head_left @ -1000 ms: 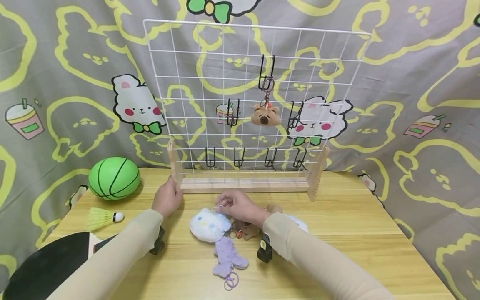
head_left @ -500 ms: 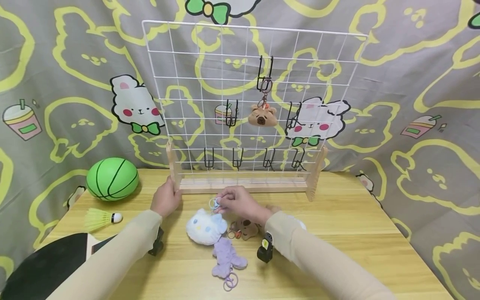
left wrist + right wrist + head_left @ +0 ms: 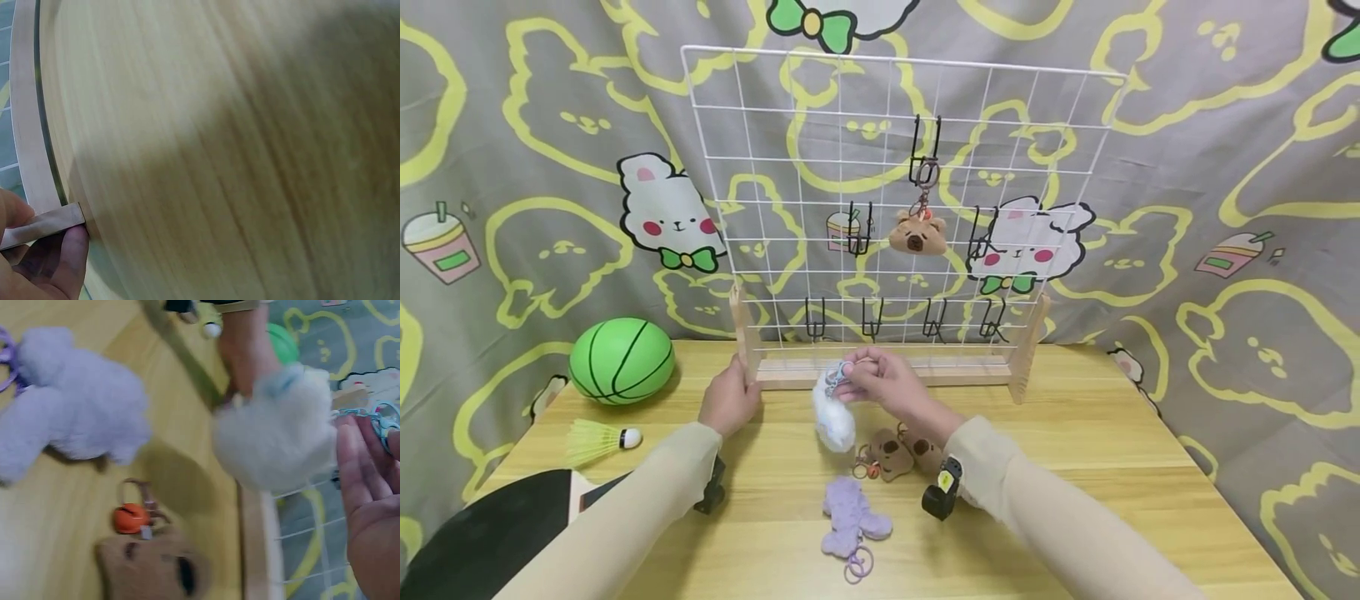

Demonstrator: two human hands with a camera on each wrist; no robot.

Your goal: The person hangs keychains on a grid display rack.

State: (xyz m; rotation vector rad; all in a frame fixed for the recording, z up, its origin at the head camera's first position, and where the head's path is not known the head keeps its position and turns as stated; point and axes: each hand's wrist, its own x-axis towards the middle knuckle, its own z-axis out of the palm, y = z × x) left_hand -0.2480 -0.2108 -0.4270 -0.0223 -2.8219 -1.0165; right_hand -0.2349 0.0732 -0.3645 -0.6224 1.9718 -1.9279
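My right hand (image 3: 891, 387) pinches the light blue ring and clasp (image 3: 382, 425) of a white plush keychain (image 3: 833, 417). The plush hangs above the table, turned edge-on in the head view and blurred in the right wrist view. My left hand (image 3: 730, 396) grips the left wooden upright (image 3: 742, 337) of a display rack, thumb and fingers on either side in the left wrist view. A brown bear-face keychain (image 3: 917, 235) hangs from a black hook on the rack's white wire grid (image 3: 790, 55). Below my right hand lie two brown plush keychains (image 3: 891, 458) and a purple one (image 3: 850, 508).
Several other black hooks (image 3: 815, 329) sit on the grid's middle and lower rows. To the left are a green ball (image 3: 622, 360), a yellow shuttlecock (image 3: 598, 442) and a large black rounded object (image 3: 490, 533). A patterned curtain (image 3: 1247, 183) stands behind the table (image 3: 1112, 500).
My right hand has lifted the white plush off the table by its ring, up toward the rack's base. A second brown plush shows more now. My left hand keeps hold of the upright.
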